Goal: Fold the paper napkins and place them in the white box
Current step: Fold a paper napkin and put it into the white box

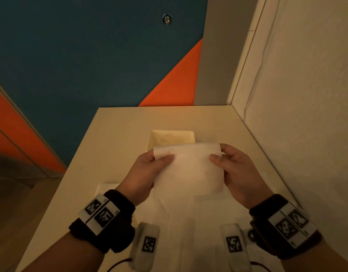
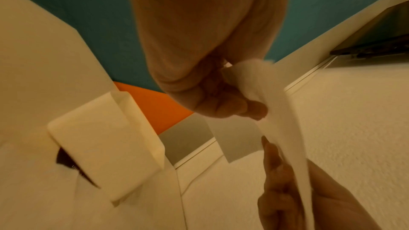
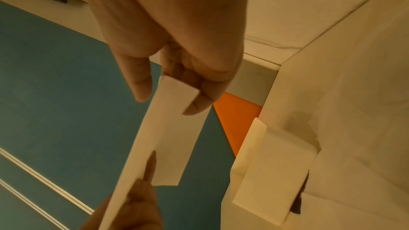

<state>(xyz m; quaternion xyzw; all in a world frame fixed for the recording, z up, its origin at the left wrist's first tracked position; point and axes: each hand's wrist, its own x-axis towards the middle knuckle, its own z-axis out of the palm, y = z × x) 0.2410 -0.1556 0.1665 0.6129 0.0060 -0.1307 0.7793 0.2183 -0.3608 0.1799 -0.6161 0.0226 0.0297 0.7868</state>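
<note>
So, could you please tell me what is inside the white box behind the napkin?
The white box seems to hold pale paper, though dim light blurs it. Its near part is covered by the napkin pinched between left hand and right hand.

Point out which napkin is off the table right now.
The napkin pinched between left hand and right hand, above the white box; other napkins lie flat below.
</note>
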